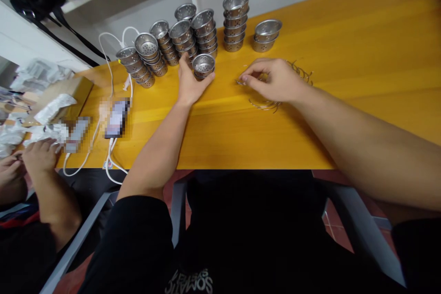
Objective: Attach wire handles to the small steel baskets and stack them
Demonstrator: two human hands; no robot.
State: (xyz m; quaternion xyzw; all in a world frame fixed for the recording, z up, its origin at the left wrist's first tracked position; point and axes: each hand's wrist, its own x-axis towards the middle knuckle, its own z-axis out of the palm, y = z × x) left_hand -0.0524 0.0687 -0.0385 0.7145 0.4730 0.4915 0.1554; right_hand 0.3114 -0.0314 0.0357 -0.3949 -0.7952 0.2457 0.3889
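Black shirt [248, 239]: nearest my camera, on the near side of the front cup; pale lettering at its lower edge
Front cup [203, 65]: perforated metal, mouth up, standing on the yellow table [223, 147]
Left hand [193, 85]: curved around the front cup, thumb against its near right side, fingers at its left
Right hand [275, 78]: right of the front cup, thumb and forefinger pinching what I read as a thin wire [240, 82]; its shape is too small for me to confirm
Curved wires [265, 106]: lying right of the front cup, under and beside the right hand
Tall stack [234, 25]: nested perforated cups, behind the front cup and to its right
Short stack [265, 39]: two nested cups, farther right of the front cup
Other stacks [148, 50]: behind and left of the front cup, close together
Phone [117, 119]: well left of the front cup, white cable attached
Co-worker's hand [41, 151]: far left of the front cup, beside white plastic wrapping [46, 133]
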